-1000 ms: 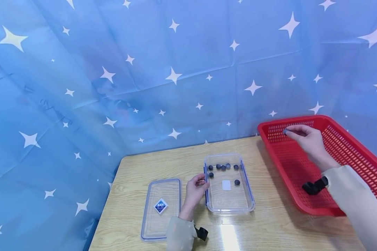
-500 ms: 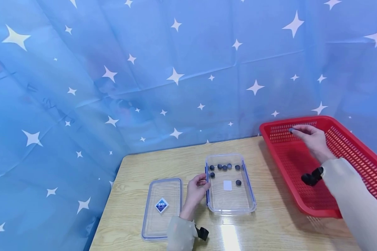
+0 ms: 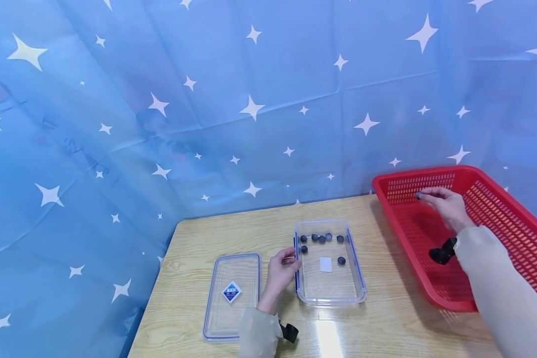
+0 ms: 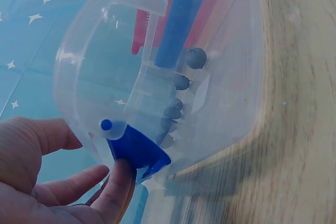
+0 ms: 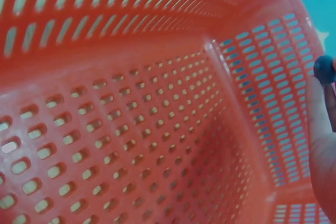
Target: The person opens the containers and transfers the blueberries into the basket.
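Observation:
My right hand (image 3: 447, 206) pinches a blueberry (image 5: 325, 69) between thumb and fingertips, above the inside of a red plastic basket (image 3: 422, 263). At the middle of the table stands a clear lidless food container (image 3: 331, 288) with several blueberries (image 3: 321, 239) on its floor, most along the far end. My left hand (image 3: 281, 271) holds the container's left side, with fingers against its blue latch (image 4: 139, 148) in the left wrist view. The rest of that hand's contact is hard to make out.
A clear lid (image 3: 223, 318) with a blue rim lies flat on the wooden table (image 3: 192, 243), left of the left hand. The basket's raised rim stands at the right. A blue star-patterned cloth (image 3: 215, 124) hangs behind the table.
My right hand has lowered slightly into the basket with the blueberry between its fingertips. The left hand stays at the container. The head view has shifted a little.

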`<state>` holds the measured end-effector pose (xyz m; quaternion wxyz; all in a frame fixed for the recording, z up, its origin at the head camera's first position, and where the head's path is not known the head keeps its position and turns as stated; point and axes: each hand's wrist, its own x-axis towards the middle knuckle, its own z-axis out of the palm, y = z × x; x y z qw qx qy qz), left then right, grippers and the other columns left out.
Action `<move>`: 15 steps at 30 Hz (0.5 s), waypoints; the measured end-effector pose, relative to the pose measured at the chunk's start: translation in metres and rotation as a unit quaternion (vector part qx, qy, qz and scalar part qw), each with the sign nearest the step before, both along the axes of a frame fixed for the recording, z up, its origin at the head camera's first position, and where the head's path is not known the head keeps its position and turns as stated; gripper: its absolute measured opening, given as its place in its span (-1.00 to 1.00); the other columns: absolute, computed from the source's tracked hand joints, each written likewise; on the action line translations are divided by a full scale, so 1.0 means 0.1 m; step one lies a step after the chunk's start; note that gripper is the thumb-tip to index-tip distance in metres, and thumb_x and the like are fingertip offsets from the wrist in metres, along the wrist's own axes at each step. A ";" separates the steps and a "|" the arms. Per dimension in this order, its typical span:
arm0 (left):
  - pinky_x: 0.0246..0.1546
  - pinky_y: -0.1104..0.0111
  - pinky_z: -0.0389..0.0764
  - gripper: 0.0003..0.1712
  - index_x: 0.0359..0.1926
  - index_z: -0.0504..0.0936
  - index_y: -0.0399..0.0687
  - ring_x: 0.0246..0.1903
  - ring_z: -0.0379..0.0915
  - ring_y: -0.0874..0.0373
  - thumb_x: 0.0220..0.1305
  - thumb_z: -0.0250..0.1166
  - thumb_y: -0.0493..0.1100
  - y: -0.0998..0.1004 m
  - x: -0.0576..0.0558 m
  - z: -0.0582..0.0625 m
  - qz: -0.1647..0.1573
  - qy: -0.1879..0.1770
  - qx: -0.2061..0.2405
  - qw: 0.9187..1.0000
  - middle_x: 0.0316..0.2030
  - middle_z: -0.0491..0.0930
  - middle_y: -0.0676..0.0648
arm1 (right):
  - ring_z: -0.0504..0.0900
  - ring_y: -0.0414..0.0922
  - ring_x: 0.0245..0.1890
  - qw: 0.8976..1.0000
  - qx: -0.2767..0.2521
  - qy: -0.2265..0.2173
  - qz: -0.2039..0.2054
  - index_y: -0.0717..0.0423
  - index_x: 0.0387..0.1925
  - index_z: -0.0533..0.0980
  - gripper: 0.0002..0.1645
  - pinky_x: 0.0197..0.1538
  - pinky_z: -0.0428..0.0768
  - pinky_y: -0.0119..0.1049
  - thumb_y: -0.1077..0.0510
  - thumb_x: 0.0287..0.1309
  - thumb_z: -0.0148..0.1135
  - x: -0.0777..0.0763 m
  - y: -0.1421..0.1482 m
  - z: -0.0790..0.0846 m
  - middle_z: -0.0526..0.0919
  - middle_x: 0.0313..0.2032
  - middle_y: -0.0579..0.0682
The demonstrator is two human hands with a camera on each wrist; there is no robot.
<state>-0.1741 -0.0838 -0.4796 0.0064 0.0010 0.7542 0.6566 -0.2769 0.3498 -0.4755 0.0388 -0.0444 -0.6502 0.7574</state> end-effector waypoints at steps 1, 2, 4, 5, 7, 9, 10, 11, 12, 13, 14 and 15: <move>-0.21 0.41 0.58 -0.56 0.02 0.46 -0.54 -0.19 0.48 -0.04 0.07 0.23 -0.46 0.00 0.00 0.00 0.001 0.001 0.000 1.000 -0.13 0.53 -0.34 | 0.61 -0.39 -0.34 1.000 0.003 -0.004 0.004 -0.01 -0.25 0.59 -0.90 -0.28 0.57 -0.60 0.17 0.17 0.23 0.05 -0.04 0.05 0.61 -0.38 -0.27; -0.21 0.40 0.58 -0.57 0.01 0.46 -0.54 -0.20 0.48 -0.04 0.06 0.23 -0.46 0.00 0.00 -0.01 0.001 0.000 -0.001 1.000 -0.13 0.53 -0.33 | 0.60 -0.40 -0.35 1.000 -0.001 -0.008 0.003 -0.02 -0.26 0.59 -0.90 -0.30 0.56 -0.61 0.18 0.17 0.22 0.08 -0.06 0.07 0.61 -0.39 -0.28; -0.22 0.41 0.58 -0.57 0.01 0.47 -0.52 -0.21 0.48 0.00 0.06 0.24 -0.45 -0.01 -0.03 -0.06 0.003 -0.001 -0.006 1.000 -0.14 0.54 -0.30 | 0.60 -0.41 -0.35 1.000 0.000 -0.014 0.001 -0.03 -0.24 0.58 -0.89 -0.30 0.56 -0.61 0.18 0.18 0.21 0.10 -0.06 0.05 0.60 -0.38 -0.29; -0.22 0.43 0.58 -0.57 0.01 0.48 -0.49 -0.21 0.48 0.03 0.06 0.25 -0.44 -0.01 -0.05 -0.12 0.005 -0.003 -0.007 1.000 -0.14 0.55 -0.27 | 0.60 -0.41 -0.35 1.000 0.003 -0.018 -0.001 -0.02 -0.23 0.57 -0.89 -0.30 0.56 -0.61 0.17 0.18 0.21 0.10 -0.06 0.04 0.60 -0.38 -0.30; -0.21 0.45 0.58 -0.57 0.02 0.50 -0.45 -0.21 0.49 0.06 0.07 0.27 -0.42 -0.02 -0.08 -0.17 0.007 -0.007 -0.008 1.000 -0.13 0.55 -0.23 | 0.60 -0.41 -0.35 1.000 -0.002 -0.016 -0.001 0.00 -0.21 0.56 -0.88 -0.30 0.56 -0.60 0.17 0.18 0.21 0.11 -0.04 0.01 0.60 -0.38 -0.29; -0.18 0.42 0.58 -0.57 0.02 0.50 -0.44 -0.19 0.49 0.05 0.07 0.27 -0.41 -0.02 -0.08 -0.18 0.007 -0.011 -0.007 1.000 -0.13 0.56 -0.23 | 0.60 -0.41 -0.35 1.000 -0.003 -0.013 -0.004 0.01 -0.21 0.55 -0.87 -0.30 0.57 -0.59 0.18 0.18 0.21 0.11 -0.04 -0.01 0.60 -0.38 -0.28; -0.17 0.41 0.58 -0.57 0.02 0.50 -0.43 -0.19 0.49 0.05 0.07 0.27 -0.41 -0.02 -0.09 -0.18 0.006 -0.011 -0.006 1.000 -0.12 0.56 -0.22 | 0.60 -0.41 -0.35 1.000 -0.004 -0.012 -0.005 0.02 -0.21 0.55 -0.87 -0.30 0.57 -0.59 0.18 0.17 0.21 0.11 -0.03 -0.02 0.61 -0.38 -0.28; -0.16 0.40 0.58 -0.57 0.02 0.51 -0.42 -0.18 0.49 0.05 0.08 0.27 -0.40 -0.02 -0.09 -0.18 0.006 -0.012 -0.004 1.000 -0.12 0.56 -0.21 | 0.60 -0.41 -0.35 1.000 0.000 -0.011 -0.007 0.02 -0.21 0.55 -0.87 -0.29 0.57 -0.59 0.18 0.17 0.21 0.11 -0.03 -0.02 0.61 -0.38 -0.29; -0.16 0.39 0.58 -0.57 0.02 0.51 -0.41 -0.19 0.49 0.06 0.08 0.28 -0.39 -0.03 -0.08 -0.18 0.002 -0.005 -0.004 1.000 -0.13 0.56 -0.20 | 0.60 -0.41 -0.36 1.000 0.000 -0.011 -0.009 0.02 -0.21 0.55 -0.87 -0.29 0.57 -0.59 0.18 0.17 0.22 0.10 -0.03 -0.03 0.61 -0.39 -0.29; -0.16 0.39 0.58 -0.58 0.02 0.51 -0.41 -0.19 0.49 0.07 0.08 0.28 -0.38 -0.03 -0.08 -0.17 0.000 0.001 -0.004 1.000 -0.13 0.56 -0.20 | 0.60 -0.41 -0.36 1.000 -0.004 -0.010 -0.012 0.02 -0.22 0.55 -0.88 -0.29 0.57 -0.58 0.19 0.17 0.22 0.10 -0.03 -0.03 0.62 -0.39 -0.28; -0.16 0.38 0.58 -0.58 0.01 0.51 -0.41 -0.20 0.49 0.09 0.09 0.28 -0.37 -0.04 -0.08 -0.18 -0.002 0.007 -0.005 1.000 -0.14 0.57 -0.19 | 0.60 -0.41 -0.37 1.000 -0.005 -0.011 -0.014 0.02 -0.23 0.55 -0.88 -0.29 0.58 -0.58 0.19 0.16 0.22 0.09 -0.03 -0.04 0.62 -0.40 -0.28; -0.18 0.40 0.59 -0.59 0.00 0.52 -0.42 -0.23 0.49 0.12 0.09 0.28 -0.36 -0.04 -0.07 -0.17 -0.006 0.024 -0.005 1.000 -0.16 0.57 -0.17 | 0.61 -0.41 -0.37 1.000 -0.004 -0.011 -0.016 0.01 -0.23 0.55 -0.88 -0.30 0.58 -0.58 0.19 0.16 0.23 0.08 -0.03 -0.04 0.62 -0.41 -0.28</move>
